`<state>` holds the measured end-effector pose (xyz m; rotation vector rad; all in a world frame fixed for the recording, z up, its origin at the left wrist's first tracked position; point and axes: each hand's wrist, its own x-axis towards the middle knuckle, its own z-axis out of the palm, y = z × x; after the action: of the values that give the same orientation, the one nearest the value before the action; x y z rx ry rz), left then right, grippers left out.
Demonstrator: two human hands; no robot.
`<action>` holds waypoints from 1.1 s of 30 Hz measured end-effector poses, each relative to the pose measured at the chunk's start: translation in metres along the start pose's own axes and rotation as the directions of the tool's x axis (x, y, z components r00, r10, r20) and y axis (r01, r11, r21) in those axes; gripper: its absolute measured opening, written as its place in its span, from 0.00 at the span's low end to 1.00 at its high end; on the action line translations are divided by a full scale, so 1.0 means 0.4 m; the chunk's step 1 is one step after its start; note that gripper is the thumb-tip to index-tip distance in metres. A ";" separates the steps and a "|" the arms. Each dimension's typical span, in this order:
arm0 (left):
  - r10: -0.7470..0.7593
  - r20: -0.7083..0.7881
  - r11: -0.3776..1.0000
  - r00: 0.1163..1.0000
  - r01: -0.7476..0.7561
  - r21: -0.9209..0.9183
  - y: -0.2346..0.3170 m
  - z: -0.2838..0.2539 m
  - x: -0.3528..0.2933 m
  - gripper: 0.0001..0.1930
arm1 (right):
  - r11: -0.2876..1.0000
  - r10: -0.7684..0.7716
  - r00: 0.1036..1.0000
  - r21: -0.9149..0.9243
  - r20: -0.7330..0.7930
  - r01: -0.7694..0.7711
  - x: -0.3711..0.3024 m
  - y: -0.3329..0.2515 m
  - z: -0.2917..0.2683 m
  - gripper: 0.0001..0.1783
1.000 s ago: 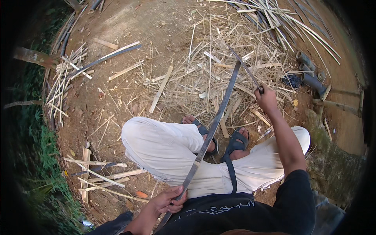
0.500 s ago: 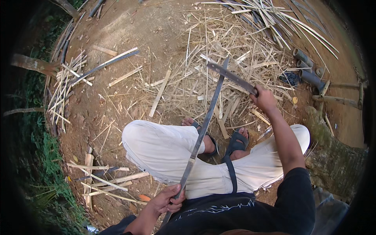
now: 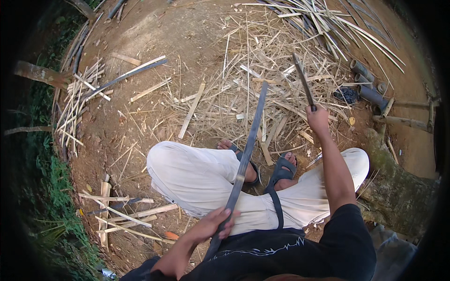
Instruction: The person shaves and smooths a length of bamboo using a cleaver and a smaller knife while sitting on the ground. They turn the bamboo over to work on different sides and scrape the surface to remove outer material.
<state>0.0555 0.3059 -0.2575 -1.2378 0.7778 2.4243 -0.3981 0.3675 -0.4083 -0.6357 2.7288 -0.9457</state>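
Note:
My left hand (image 3: 216,225) is closed around the lower part of a long, dark bamboo strip (image 3: 253,129). The strip slants up from my waist across my lap, and its far tip hangs above the shavings. A paler band marks a joint partway along it. In my right hand (image 3: 318,119) is a machete (image 3: 303,80), gripped by its handle, most of which my fingers hide. Its narrow dark blade points away from me, edge-on, to the right of the strip and apart from it.
Beyond my sandalled feet (image 3: 284,169) lies a wide heap of bamboo shavings (image 3: 286,93). Split strips (image 3: 335,25) are piled at the far right, near bamboo tubes (image 3: 371,95). More strips lie at left (image 3: 84,96) and lower left (image 3: 124,215). A log (image 3: 393,196) is close on my right.
The machete has come off the strip, moving right, and its blade has turned to point straighter away. The strip has rolled to show a broader dark face, its tip slightly nearer me.

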 end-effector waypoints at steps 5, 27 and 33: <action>0.278 -0.155 0.899 0.948 -0.199 0.390 0.099 0.019 0.173 0.17 | 0.977 -0.211 0.959 0.077 0.188 0.200 -0.130 -0.107 -0.039 0.15; 0.375 -0.227 0.799 0.899 -0.188 0.571 0.062 0.037 0.323 0.16 | 0.884 -0.216 0.785 -0.224 0.580 0.409 -0.278 -0.144 -0.006 0.18; 0.393 -0.212 0.756 0.895 -0.183 0.628 0.047 0.030 0.277 0.15 | 0.789 -0.289 0.676 -0.231 0.678 0.569 -0.227 -0.106 0.012 0.18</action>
<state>-0.0257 0.3007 -0.3358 -1.3293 1.7974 1.9127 -0.3015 0.3758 -0.3824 -1.4522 2.1861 -0.0999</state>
